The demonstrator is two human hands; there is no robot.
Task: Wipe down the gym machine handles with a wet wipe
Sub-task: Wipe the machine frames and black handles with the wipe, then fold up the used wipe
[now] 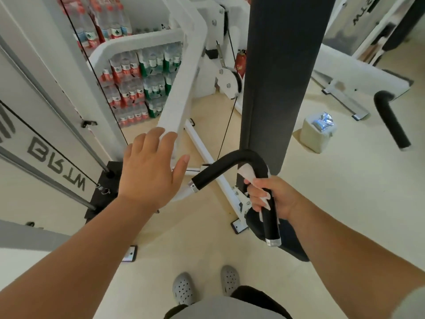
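Observation:
A black foam-covered handle (pixel 232 161) bends in an arch below the dark back pad, with chrome caps at both ends. My right hand (pixel 269 195) is closed around its right, downward leg, with a white wet wipe (pixel 247 172) pressed between palm and foam; a corner of the wipe sticks out above my fingers. My left hand (pixel 150 171) rests flat, fingers apart, on the end of the white machine arm (pixel 181 88), just left of the handle. A second black handle (pixel 391 119) hangs at the right, untouched.
A tall dark back pad (pixel 280 72) stands behind the handle. A white wipes tub (pixel 316 134) with a foil pack on top sits on the floor at right. Stacked water-bottle packs (pixel 140 81) fill the back left. Cables and a weight stack (pixel 103 183) are at left.

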